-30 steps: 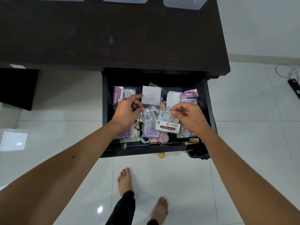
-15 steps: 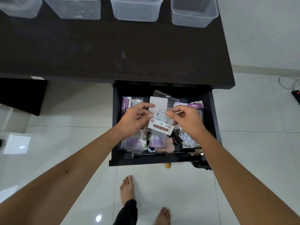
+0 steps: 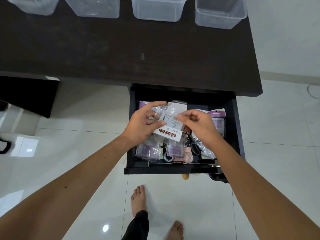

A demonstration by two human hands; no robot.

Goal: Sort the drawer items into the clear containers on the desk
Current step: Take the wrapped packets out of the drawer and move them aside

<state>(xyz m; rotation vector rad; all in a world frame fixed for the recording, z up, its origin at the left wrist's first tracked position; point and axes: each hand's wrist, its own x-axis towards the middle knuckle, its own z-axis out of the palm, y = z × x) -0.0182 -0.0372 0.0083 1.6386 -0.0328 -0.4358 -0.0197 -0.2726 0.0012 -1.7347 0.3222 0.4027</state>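
Observation:
The dark drawer (image 3: pixel 173 170) stands pulled out under the desk (image 3: pixel 121 49), full of small packets, purple-labelled bags, tape rolls and black scissors (image 3: pixel 194 148). Above the pile I hold a white sticky note pack (image 3: pixel 170 133) with a red label. My left hand (image 3: pixel 140 125) grips its left side with the thumb on top, along with a crinkled clear bag (image 3: pixel 159 108). My right hand (image 3: pixel 200 125) pinches the pack's upper right edge. Several clear containers line the desk's far edge, the nearest being the right one (image 3: pixel 220 18) and the one beside it (image 3: pixel 157 13).
A round wooden knob (image 3: pixel 185 176) sticks out below the drawer front. My bare feet (image 3: pixel 138 200) stand on the glossy white tile floor. A dark cabinet part (image 3: pixel 29 94) sits under the desk at left, and a cable (image 3: pixel 313 90) lies on the floor at far right.
Both hands came together and lifted the sticky note pack off the drawer pile. The view tilted up, so more of the containers shows.

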